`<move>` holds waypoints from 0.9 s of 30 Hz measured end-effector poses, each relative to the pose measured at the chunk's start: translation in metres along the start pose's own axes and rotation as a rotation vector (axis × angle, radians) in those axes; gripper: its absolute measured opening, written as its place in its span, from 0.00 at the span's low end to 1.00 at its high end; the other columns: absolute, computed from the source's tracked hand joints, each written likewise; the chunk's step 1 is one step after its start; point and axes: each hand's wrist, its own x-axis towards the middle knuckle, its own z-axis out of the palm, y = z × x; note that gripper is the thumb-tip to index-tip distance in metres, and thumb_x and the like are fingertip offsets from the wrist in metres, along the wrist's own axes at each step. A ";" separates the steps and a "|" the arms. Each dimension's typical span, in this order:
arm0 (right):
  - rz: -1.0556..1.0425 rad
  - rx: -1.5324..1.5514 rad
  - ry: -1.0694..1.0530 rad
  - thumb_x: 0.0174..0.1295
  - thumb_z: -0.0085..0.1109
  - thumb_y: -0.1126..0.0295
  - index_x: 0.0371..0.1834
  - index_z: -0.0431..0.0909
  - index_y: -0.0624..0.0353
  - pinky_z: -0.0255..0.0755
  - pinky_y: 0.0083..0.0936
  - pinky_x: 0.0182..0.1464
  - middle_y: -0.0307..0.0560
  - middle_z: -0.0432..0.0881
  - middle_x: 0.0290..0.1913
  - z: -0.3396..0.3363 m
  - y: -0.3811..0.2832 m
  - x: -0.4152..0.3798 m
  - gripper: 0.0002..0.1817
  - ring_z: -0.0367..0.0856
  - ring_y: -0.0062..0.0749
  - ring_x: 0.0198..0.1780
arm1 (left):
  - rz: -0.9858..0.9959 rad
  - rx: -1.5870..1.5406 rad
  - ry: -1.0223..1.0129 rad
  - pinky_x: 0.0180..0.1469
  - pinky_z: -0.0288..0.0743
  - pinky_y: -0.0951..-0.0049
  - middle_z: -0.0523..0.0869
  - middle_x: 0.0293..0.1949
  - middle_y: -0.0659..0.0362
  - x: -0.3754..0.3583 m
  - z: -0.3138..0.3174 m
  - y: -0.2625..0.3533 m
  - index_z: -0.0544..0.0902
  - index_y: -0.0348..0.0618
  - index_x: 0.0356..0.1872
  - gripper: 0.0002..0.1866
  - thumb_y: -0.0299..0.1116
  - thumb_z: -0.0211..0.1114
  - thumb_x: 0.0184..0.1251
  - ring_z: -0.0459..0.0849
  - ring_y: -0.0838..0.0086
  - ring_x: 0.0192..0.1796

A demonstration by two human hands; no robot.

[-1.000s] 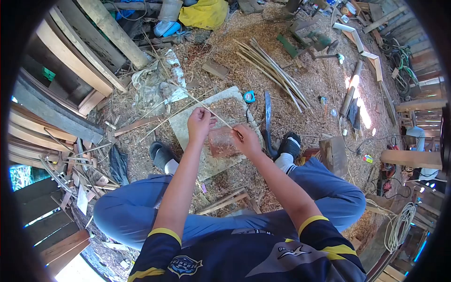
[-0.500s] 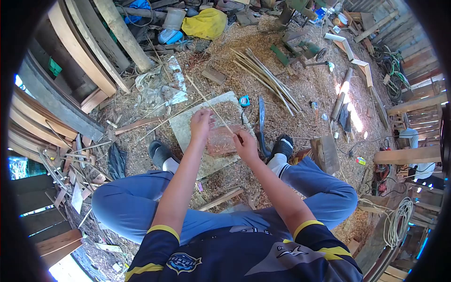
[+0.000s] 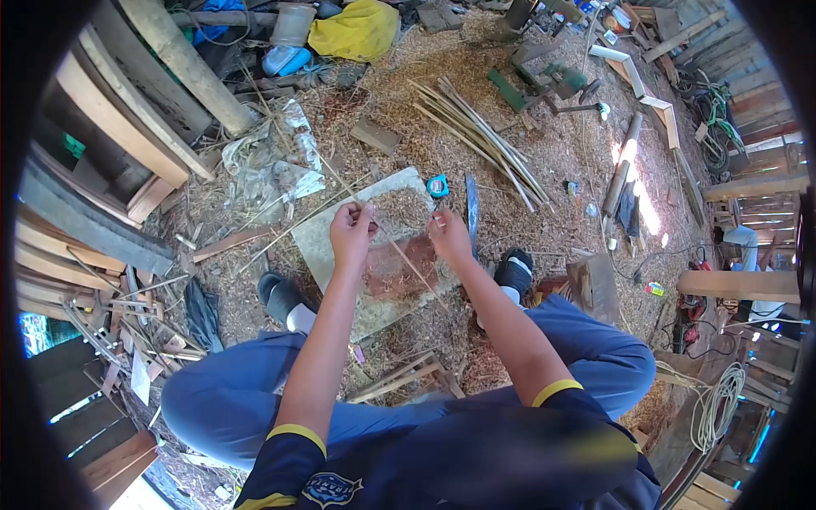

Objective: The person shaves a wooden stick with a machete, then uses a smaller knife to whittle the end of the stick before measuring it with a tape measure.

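Observation:
My left hand (image 3: 353,234) is closed on a thin bamboo strip (image 3: 410,265), which slants from the upper left down to the right past my fingers. My right hand (image 3: 450,237) is off the strip, its fingertips pinched together; whether anything is in them I cannot make out. Just beyond that hand lies a turquoise tape measure (image 3: 438,186). Beside it is a long dark blade (image 3: 473,208), its lower part hidden by my right arm. Beneath both hands, a pale flat board (image 3: 319,248) carries a reddish-brown slab (image 3: 391,279) strewn with shavings.
A bundle of long strips (image 3: 480,140) lies ahead on the shavings-covered ground. Green machinery (image 3: 544,85) stands farther back. Curved timbers (image 3: 106,127) lean at the left. A wood block (image 3: 592,289) is by my right foot, and a coiled rope (image 3: 716,408) hangs at the right.
My right hand has let go of the strip and moved slightly up and right. My left hand now grips the strip, whose lower end points down and right between my arms.

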 end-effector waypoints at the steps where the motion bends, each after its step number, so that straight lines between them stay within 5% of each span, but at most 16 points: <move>1: -0.046 -0.057 0.036 0.68 0.66 0.63 0.54 0.83 0.59 0.79 0.47 0.53 0.61 0.84 0.47 0.000 0.002 0.013 0.16 0.85 0.58 0.48 | 0.011 0.021 0.004 0.36 0.81 0.78 0.88 0.36 0.62 0.004 0.002 -0.002 0.82 0.40 0.44 0.10 0.36 0.68 0.79 0.83 0.82 0.31; 7: -0.147 -0.282 0.124 0.60 0.70 0.70 0.66 0.81 0.47 0.77 0.51 0.59 0.66 0.78 0.53 0.026 0.022 0.090 0.27 0.79 0.65 0.55 | 0.046 0.006 -0.022 0.34 0.78 0.79 0.87 0.34 0.63 0.021 0.011 -0.013 0.82 0.39 0.42 0.11 0.37 0.69 0.79 0.82 0.83 0.30; 10: -0.070 -0.448 -0.040 0.60 0.71 0.68 0.68 0.80 0.42 0.78 0.53 0.60 0.65 0.73 0.61 0.035 0.019 0.110 0.30 0.78 0.65 0.60 | 0.001 -0.001 -0.049 0.37 0.81 0.78 0.88 0.36 0.63 0.028 0.012 -0.015 0.84 0.38 0.45 0.11 0.37 0.67 0.81 0.84 0.82 0.34; 14: 0.069 -0.433 -0.103 0.56 0.75 0.64 0.62 0.80 0.47 0.78 0.53 0.60 0.68 0.72 0.60 0.034 0.010 0.119 0.28 0.77 0.67 0.59 | -0.022 -0.029 -0.102 0.40 0.85 0.75 0.88 0.42 0.61 0.020 0.012 -0.019 0.84 0.41 0.47 0.11 0.39 0.65 0.82 0.85 0.81 0.36; 18: -0.065 -0.313 0.067 0.54 0.75 0.66 0.58 0.80 0.49 0.79 0.50 0.53 0.71 0.74 0.55 0.014 0.012 0.104 0.26 0.79 0.65 0.51 | -0.032 -0.054 -0.162 0.40 0.85 0.74 0.87 0.42 0.61 0.008 0.018 -0.011 0.84 0.41 0.46 0.11 0.39 0.65 0.82 0.86 0.79 0.39; 21: -0.133 -0.180 0.299 0.57 0.70 0.69 0.58 0.77 0.50 0.78 0.48 0.47 0.65 0.78 0.49 0.007 0.012 0.094 0.24 0.81 0.58 0.46 | -0.027 -0.049 -0.178 0.41 0.84 0.74 0.87 0.40 0.62 -0.005 0.025 0.005 0.84 0.41 0.46 0.11 0.39 0.65 0.82 0.86 0.79 0.40; 24: 0.219 0.927 0.073 0.64 0.63 0.65 0.58 0.74 0.49 0.75 0.45 0.42 0.56 0.81 0.46 -0.010 0.008 0.099 0.19 0.82 0.48 0.43 | 0.038 -0.035 -0.175 0.42 0.82 0.75 0.87 0.39 0.63 -0.021 0.033 0.019 0.86 0.40 0.46 0.10 0.37 0.64 0.82 0.84 0.80 0.38; 25: 0.463 1.055 0.080 0.71 0.55 0.59 0.58 0.71 0.49 0.71 0.37 0.36 0.49 0.84 0.44 -0.033 -0.020 0.096 0.16 0.81 0.38 0.38 | 0.070 -0.035 -0.172 0.42 0.80 0.76 0.87 0.38 0.64 -0.026 0.035 0.022 0.86 0.40 0.46 0.10 0.37 0.64 0.82 0.84 0.81 0.37; 27: 0.530 1.436 -0.093 0.74 0.52 0.56 0.58 0.72 0.53 0.74 0.36 0.38 0.52 0.86 0.48 -0.093 -0.081 0.071 0.17 0.82 0.39 0.38 | 0.167 -0.053 -0.191 0.42 0.79 0.76 0.86 0.37 0.64 -0.036 0.041 0.023 0.85 0.39 0.49 0.10 0.36 0.63 0.83 0.83 0.80 0.36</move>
